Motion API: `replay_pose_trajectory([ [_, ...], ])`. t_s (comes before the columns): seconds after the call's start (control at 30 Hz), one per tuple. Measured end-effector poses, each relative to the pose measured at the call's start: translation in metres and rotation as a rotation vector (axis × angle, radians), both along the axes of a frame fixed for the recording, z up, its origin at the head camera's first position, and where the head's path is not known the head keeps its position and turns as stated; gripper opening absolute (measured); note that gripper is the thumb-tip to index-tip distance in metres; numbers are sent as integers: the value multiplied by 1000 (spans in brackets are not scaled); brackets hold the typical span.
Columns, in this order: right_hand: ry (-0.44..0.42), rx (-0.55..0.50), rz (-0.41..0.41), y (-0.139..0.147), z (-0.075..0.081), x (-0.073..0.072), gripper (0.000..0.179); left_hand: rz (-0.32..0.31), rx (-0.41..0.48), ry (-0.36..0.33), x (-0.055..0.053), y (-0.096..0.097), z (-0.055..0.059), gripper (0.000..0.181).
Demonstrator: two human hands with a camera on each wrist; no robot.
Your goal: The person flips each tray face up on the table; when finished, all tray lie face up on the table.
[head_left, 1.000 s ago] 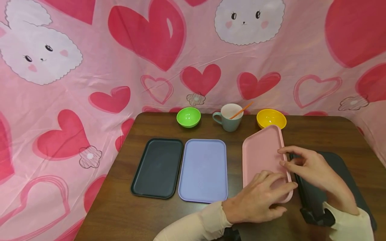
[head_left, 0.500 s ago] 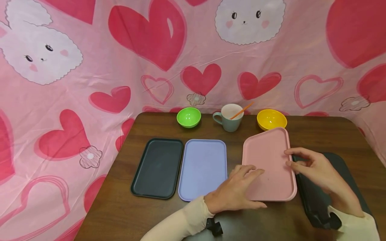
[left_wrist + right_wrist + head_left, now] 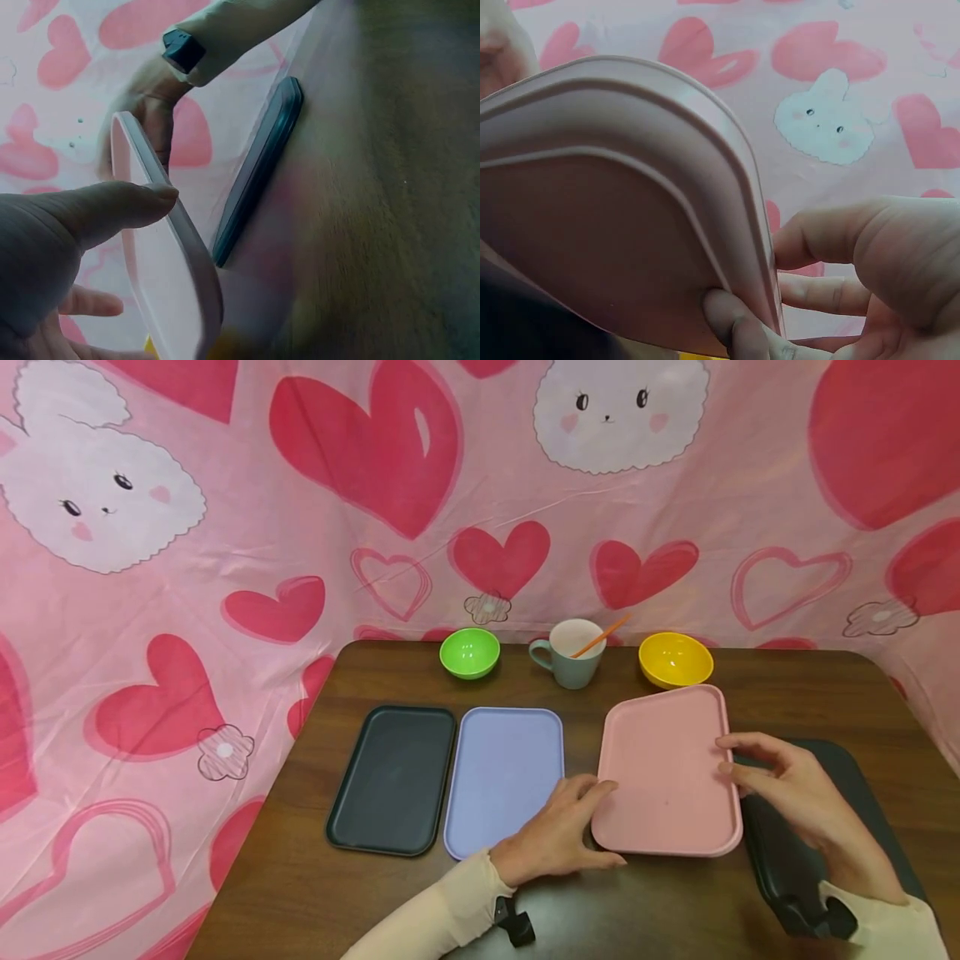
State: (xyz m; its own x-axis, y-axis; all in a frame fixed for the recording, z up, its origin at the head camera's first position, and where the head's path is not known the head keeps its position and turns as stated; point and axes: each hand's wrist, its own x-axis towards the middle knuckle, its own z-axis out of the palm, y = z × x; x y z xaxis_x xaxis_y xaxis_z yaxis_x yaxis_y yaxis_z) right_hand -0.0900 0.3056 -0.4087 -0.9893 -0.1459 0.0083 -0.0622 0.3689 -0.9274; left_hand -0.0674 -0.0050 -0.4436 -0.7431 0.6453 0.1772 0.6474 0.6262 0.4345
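Note:
A pink rectangular tray (image 3: 663, 768) is held above the table, slightly tilted. My right hand (image 3: 802, 793) pinches its right edge, and in the right wrist view fingertips (image 3: 724, 315) press against the tray's underside. At the tray's left edge is my left hand (image 3: 558, 827), fingers spread and thumb apart from them. The left wrist view has the left thumb (image 3: 127, 210) overlapping the pink rim, with the other fingers loosely extended past it. Below my right hand lies a dark tray (image 3: 783, 856), partly hidden by the hand and the pink tray.
Left of the pink tray, a lavender tray (image 3: 506, 768) and a black tray (image 3: 393, 777) lie side by side. Along the back stand a green bowl (image 3: 469, 653), a teal mug (image 3: 576, 667) with an orange stick (image 3: 609, 633), and a yellow bowl (image 3: 675, 662). A heart-patterned cloth hangs behind.
My left hand has moved left, from across the pink tray to its left edge. The tray has turned flatter, showing more of its face, while my right hand has shifted slightly right with it.

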Motion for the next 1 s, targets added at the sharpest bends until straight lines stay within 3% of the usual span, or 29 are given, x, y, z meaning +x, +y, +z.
replay_pose_trajectory([
  [0.27, -57, -125, 9, 7, -9, 1, 33, 36, 48, -322, -8, 2, 0, 86],
  [0.57, -62, -307, 30, 10, -18, 3, 36, 63, 85, -528, -23, 9, -5, 90],
  [0.73, -60, -357, 44, 11, -21, 4, 37, 80, 101, -586, -27, 12, -6, 93],
  [1.0, -84, -328, 45, 17, -24, 5, 38, 155, 105, -589, -26, 17, -5, 93],
])
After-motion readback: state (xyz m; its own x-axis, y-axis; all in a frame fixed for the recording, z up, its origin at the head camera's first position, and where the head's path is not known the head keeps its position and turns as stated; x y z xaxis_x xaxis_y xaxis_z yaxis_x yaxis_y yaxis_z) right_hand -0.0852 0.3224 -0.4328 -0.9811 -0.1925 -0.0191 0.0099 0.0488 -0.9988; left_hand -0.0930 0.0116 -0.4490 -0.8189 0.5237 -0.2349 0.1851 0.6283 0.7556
